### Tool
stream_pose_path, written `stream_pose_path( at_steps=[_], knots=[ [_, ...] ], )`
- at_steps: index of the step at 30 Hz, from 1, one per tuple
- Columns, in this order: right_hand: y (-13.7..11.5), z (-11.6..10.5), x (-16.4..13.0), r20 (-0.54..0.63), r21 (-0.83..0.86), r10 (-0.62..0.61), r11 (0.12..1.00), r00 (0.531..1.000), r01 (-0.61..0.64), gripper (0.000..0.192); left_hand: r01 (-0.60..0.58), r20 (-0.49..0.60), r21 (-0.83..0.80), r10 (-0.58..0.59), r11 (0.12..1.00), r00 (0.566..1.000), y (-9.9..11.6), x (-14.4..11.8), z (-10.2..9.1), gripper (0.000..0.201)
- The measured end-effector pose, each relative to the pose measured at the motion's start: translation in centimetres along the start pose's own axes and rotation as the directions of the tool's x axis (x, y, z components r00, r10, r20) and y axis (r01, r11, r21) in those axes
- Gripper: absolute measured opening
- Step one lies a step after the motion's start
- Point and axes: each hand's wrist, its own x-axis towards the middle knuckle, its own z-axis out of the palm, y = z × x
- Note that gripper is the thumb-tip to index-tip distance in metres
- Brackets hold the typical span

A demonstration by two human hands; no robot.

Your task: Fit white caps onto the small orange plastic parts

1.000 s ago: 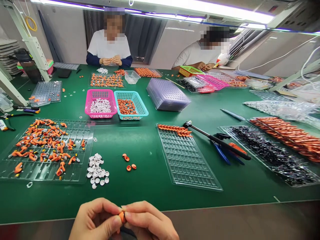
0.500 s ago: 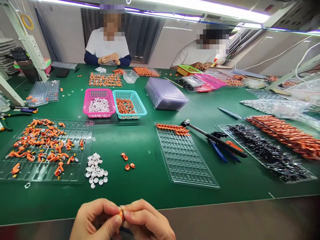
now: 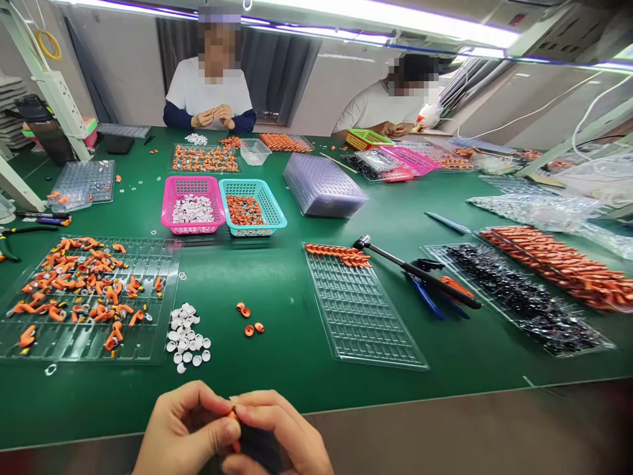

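Both hands meet at the table's front edge around a small orange plastic part (image 3: 234, 415), mostly covered by fingers. My left hand (image 3: 182, 429) pinches it between thumb and forefinger. The fingertips of my right hand (image 3: 281, 429) press on its upper end, with the right thumb lower and apart from the forefinger. Beyond the hands lie several orange round caps (image 3: 248, 330) and a loose pile of white round caps (image 3: 186, 340). To the left, a clear tray (image 3: 168, 297) carries many curved orange parts (image 3: 89, 264). Another clear tray (image 3: 366, 316) has orange pieces lined along its far end.
A pink basket (image 3: 165, 204) of white caps stands beside a blue basket (image 3: 277, 211) of orange caps. Stacked clear trays (image 3: 324, 185) are behind. To the right lie a hammer (image 3: 420, 274), blue-handled pliers (image 3: 428, 300) and a tray of black pieces (image 3: 524, 297). Two people sit across.
My right thumb has moved down and away from its forefinger. Both hands stay together around the orange part. The whole view has shifted slightly.
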Motion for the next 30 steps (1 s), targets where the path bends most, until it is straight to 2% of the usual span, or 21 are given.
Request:
stream_pose_path(
  at_steps=[3, 7, 12, 20, 25, 30],
  knots=[
    [0.3, 0.7, -0.2, -0.006, -0.066, -0.013, 0.998, 1.0, 0.012, 0.038, -0.007, 0.009, -0.019, 0.007, 1.0, 1.0, -0.3, 0.3, -0.2, 0.03],
    [0.6, 1.4, -0.5, -0.121, -0.12, -0.047, 0.992, 0.992, 0.032, 0.035, 0.008, 0.037, -0.036, -0.007, 0.999, 0.999, -0.4, 0.2, -0.3, 0.027],
    [0.2, 0.7, 0.2, -0.045, -0.096, -0.041, 0.995, 0.998, 0.036, 0.044, 0.041, 0.048, -0.074, -0.037, 0.996, 0.998, -1.0, 0.3, -0.4, 0.029],
    [0.4, 0.6, 0.3, -0.099, -0.036, 0.035, 0.999, 0.995, -0.039, 0.027, -0.002, 0.115, -0.135, 0.018, 0.991, 0.993, -2.1, 0.9, -0.6, 0.03],
    [0.5, -0.1, 0.3, 0.037, -0.079, -0.021, 0.997, 0.999, 0.024, 0.041, -0.044, 0.069, -0.072, 0.049, 0.996, 0.996, -1.6, 0.5, -0.5, 0.025],
    [0.6, -0.5, 0.2, 0.097, -0.142, -0.126, 0.98, 0.987, 0.139, 0.034, -0.171, 0.046, 0.085, 0.168, 0.982, 0.985, -1.3, 0.2, -0.8, 0.024]
  ],
)
